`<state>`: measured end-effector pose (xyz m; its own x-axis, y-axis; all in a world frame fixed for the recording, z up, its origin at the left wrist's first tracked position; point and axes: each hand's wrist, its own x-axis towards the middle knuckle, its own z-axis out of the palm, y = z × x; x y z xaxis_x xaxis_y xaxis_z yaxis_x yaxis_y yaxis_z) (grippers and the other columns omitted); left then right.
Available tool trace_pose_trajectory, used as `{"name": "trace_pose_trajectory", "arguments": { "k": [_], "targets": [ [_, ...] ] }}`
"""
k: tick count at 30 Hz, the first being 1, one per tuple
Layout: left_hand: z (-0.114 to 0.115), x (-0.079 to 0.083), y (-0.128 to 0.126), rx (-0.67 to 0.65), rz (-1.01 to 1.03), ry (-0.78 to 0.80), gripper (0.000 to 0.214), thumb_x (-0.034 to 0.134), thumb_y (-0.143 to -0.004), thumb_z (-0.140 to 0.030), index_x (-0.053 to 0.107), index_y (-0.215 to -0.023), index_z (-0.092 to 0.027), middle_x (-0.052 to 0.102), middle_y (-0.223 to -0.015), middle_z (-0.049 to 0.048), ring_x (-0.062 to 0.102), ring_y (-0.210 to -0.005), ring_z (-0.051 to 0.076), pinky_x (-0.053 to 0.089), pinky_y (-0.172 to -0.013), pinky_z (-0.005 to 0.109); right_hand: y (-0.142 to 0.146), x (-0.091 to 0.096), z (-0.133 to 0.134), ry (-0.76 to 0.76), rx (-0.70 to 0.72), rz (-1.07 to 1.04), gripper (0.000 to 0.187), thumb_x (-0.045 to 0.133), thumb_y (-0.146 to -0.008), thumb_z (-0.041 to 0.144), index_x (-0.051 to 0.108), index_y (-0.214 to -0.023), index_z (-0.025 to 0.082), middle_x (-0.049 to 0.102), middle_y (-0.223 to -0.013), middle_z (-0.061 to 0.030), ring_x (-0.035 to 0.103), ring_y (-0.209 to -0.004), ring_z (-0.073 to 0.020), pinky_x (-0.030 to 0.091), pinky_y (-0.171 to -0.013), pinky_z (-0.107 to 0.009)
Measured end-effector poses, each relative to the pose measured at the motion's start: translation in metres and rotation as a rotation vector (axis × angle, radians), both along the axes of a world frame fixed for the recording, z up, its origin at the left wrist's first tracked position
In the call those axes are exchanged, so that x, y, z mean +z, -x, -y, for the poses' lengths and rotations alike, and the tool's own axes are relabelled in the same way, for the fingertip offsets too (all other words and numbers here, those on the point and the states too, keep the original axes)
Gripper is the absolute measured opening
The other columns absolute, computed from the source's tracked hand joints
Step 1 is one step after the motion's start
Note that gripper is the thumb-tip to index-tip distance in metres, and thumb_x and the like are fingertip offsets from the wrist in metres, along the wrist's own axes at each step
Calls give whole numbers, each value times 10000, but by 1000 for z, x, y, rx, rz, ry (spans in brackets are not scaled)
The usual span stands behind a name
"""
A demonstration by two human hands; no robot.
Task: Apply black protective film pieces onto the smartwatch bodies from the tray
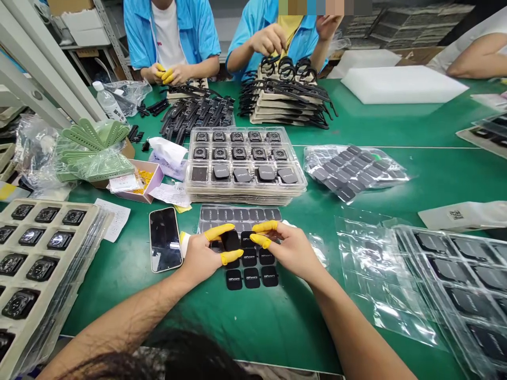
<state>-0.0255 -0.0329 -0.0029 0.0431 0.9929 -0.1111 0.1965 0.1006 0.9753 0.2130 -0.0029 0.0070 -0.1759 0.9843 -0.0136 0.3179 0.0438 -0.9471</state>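
My left hand (200, 257), with yellow finger cots on thumb and forefinger, grips a black square watch body (230, 241) by its edges. Close beside it, my right hand (296, 249), also in yellow cots, pinches the edge of a black square film with white lettering (247, 239). Below both hands, several matching black squares (252, 277) lie in rows on the green table. Just beyond my fingers is a clear sheet of grey square stickers (241, 214). A phone (165, 240) lies to the left of my left hand.
A stacked clear tray of watch bodies (245, 196) stands ahead. Trays of watches (89, 224) and dark squares (404, 232) flank me. A bag of grey squares (356, 169) lies right. Across the table, two people in blue work beside black straps (198, 117).
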Motion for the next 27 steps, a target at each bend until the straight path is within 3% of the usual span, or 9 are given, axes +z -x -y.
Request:
{"name": "trace_pose_trajectory", "arguments": {
  "k": [4,7,9,12,14,18,21,27],
  "targets": [
    [-3,1,-1,3,103,61,650,1025,-652,-346,834,-1261,-227,883,-1126,72,838,-1026,292,698,-1043,495,8,-2,0,-51,-45,-7,280,833,-872,570,846,-871,290,854,-935,-42,811,-911,-287,681,-908,-489],
    [-7,2,-2,23,197,128,716,1031,-623,-337,813,-1282,-161,880,-1131,112,844,-1040,297,699,-1024,473,-1,3,-3,-127,-65,-35,317,861,-851,596,817,-801,286,835,-1130,-82,770,-1109,-320,622,-1035,-555],
    [-9,2,-2,38,188,147,724,1024,-628,-337,808,-1292,-149,879,-1135,120,846,-1037,292,698,-1018,459,-15,8,-6,-131,-88,-174,374,884,-822,642,760,-775,292,805,-1189,-85,751,-1113,-314,617,-1017,-568],
    [-8,3,-2,10,96,139,678,1001,-658,-328,820,-1294,-178,885,-1114,94,847,-994,273,704,-997,437,-30,17,-5,-11,-145,-385,423,911,-779,684,706,-830,317,760,-916,-33,729,-816,-244,647,-794,-485],
    [-6,3,-3,-48,20,109,642,986,-675,-315,833,-1289,-208,891,-1068,64,850,-967,266,709,-982,421,-24,20,0,91,-136,-385,435,952,-736,653,746,-919,317,736,-828,-16,712,-742,-225,640,-718,-428],
    [-2,4,-2,-137,-56,37,615,955,-702,-263,833,-1304,-241,896,-1077,36,857,-961,258,710,-969,388,13,15,12,266,-62,-325,411,1008,-682,531,797,-919,272,814,-918,-53,772,-872,-255,672,-806,-406],
    [-1,4,-2,-152,-84,30,630,943,-706,-242,825,-1325,-243,897,-1078,27,858,-956,252,712,-945,373,35,11,17,370,-118,-345,393,1020,-643,481,803,-870,245,837,-923,-65,776,-885,-254,665,-836,-398],
    [-1,4,-1,-160,-181,9,632,951,-707,-271,828,-1326,-243,897,-1020,22,848,-891,245,717,-887,376,42,19,17,524,-205,-388,440,1052,-485,463,832,-787,231,814,-799,-28,746,-766,-205,629,-752,-337]
  ]
}}
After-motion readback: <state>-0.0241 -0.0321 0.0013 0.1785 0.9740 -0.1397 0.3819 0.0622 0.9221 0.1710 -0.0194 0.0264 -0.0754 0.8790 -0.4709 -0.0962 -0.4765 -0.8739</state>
